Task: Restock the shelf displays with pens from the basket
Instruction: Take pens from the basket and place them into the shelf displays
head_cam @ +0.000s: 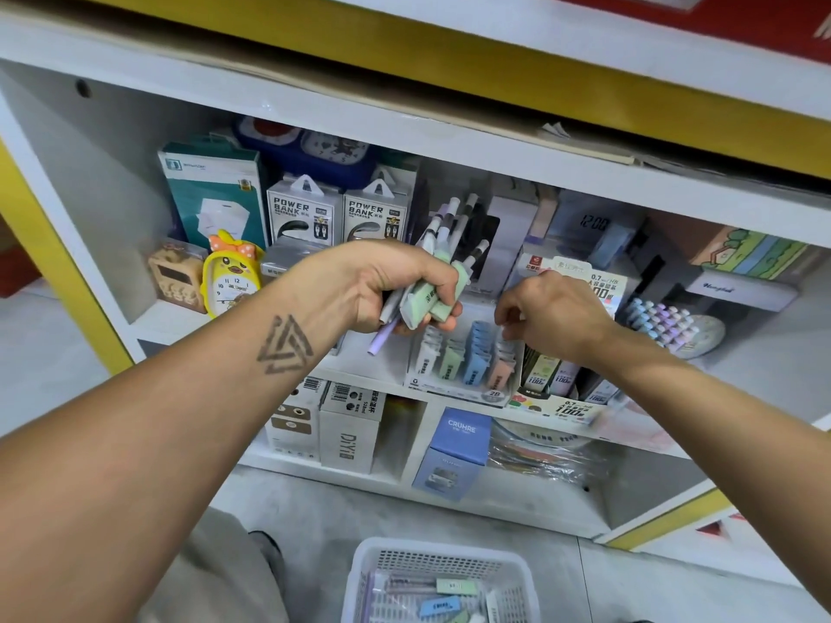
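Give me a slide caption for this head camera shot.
Left hand grips a pen bundle; right hand reaches into the shelf display.

I'm in a shop, at a stationery and gadget shelf (449,141) in white with yellow trim. Boxed power banks (302,213) with hang tabs stand in a row facing out, barcoded boxes (350,424) sit on the level below, and small clocks (231,281) are lined up at the left. A display tray (463,361) holds pens sorted by colour, with packs of 0.7 pencil leads (551,375) just beside it.
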